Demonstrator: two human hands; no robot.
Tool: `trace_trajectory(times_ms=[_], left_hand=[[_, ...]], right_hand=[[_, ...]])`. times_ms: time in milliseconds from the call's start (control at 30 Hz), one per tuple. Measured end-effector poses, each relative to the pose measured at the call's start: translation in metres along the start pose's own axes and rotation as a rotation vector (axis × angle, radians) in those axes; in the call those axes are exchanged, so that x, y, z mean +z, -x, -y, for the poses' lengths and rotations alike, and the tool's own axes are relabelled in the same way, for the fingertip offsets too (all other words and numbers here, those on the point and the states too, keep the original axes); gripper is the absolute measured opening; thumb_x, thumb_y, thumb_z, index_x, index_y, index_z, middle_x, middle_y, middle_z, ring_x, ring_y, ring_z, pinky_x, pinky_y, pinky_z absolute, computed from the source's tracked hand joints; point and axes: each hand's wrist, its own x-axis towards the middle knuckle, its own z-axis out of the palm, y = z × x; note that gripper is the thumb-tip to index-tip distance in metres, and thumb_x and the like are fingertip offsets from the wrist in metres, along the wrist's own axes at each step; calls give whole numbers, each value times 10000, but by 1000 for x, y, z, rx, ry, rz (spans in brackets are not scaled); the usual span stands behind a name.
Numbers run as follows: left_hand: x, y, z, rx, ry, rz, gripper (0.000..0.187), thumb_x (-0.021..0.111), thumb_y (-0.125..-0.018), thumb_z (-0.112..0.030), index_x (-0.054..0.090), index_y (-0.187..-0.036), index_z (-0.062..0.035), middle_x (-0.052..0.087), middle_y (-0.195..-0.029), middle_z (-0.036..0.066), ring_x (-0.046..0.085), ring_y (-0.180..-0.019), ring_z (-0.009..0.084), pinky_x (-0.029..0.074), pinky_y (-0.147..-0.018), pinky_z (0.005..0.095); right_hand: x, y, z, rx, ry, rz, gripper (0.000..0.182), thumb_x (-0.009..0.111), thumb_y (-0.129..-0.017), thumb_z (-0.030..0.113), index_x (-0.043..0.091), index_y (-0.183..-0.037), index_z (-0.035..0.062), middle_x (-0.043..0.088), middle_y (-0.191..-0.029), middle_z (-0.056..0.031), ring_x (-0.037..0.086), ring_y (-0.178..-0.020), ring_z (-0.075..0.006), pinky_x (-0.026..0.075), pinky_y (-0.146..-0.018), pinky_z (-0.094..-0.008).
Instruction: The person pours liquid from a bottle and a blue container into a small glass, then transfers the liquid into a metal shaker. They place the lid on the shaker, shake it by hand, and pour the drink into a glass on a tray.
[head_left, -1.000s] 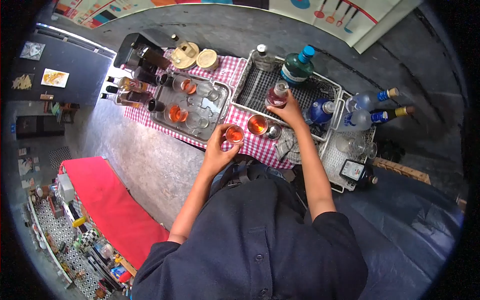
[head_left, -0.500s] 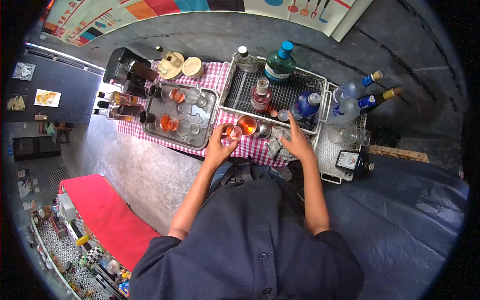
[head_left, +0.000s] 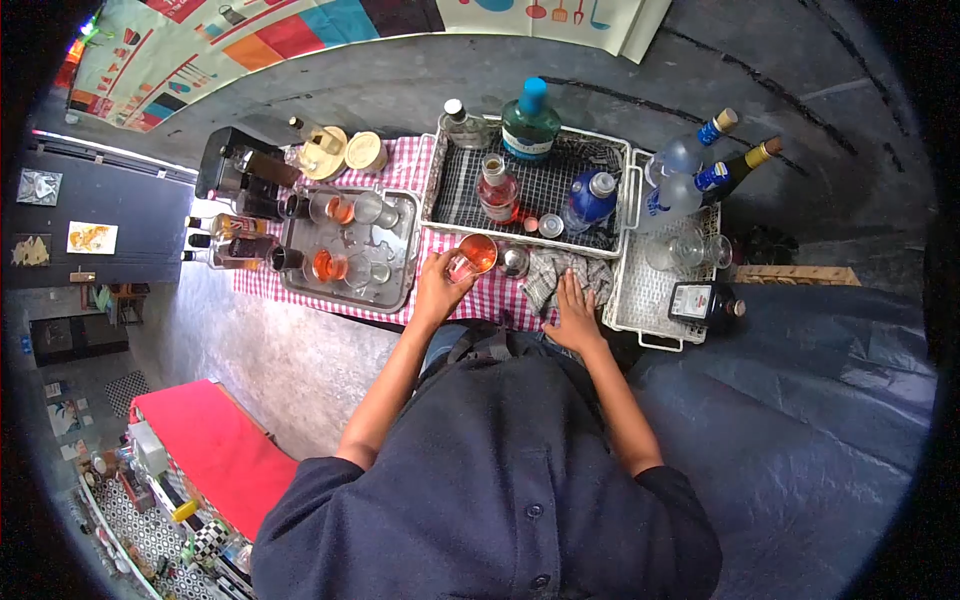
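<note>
My left hand is closed around a small clear glass, which leans at the rim of a round cup holding orange-red liquid. Whether anything flows between them is too small to tell. My right hand lies with fingers stretched out on a crumpled grey patterned cloth. Between the cup and the cloth stands a small shiny round vessel. Just behind, in a white wire-edged basket, are a pink-red bottle, a round blue bottle and a small clear lid.
To the left, a metal tray holds several glasses, some with orange-red drink, lying on their sides or tilted. More bottles stand beyond it. On the right, a white basket carries glasses and a dark labelled bottle. Red-checked cloth covers the table.
My right hand has come down from beside the basket onto the cloth. My left hand's glass has tipped toward the cup. The whole view has shifted slightly.
</note>
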Motion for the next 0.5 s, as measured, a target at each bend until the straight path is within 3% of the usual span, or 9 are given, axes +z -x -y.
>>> trace_trajectory(times_ms=[133,500], left_hand=[[2,-2,4,-29,-34,15,600,825,-755,-281,629,-1256,-15,586,-1095,262,590,-1051,423,480,-927,461],[-9,3,-19,-41,-107,17,599,812,-757,-245,618,-1267,0,593,-1133,277,598,-1080,422,490,-929,451]], right_hand=[[12,-6,-3,1,31,-5,1065,678,-844,498,103,-1576,-20,-68,-1665,-191,-65,-1545,-329,33,-1203,-604],[6,-6,5,70,77,44,1132,750,-804,442,66,-1578,-20,-106,-1660,-190,-98,-1541,-331,2,-1211,-579]])
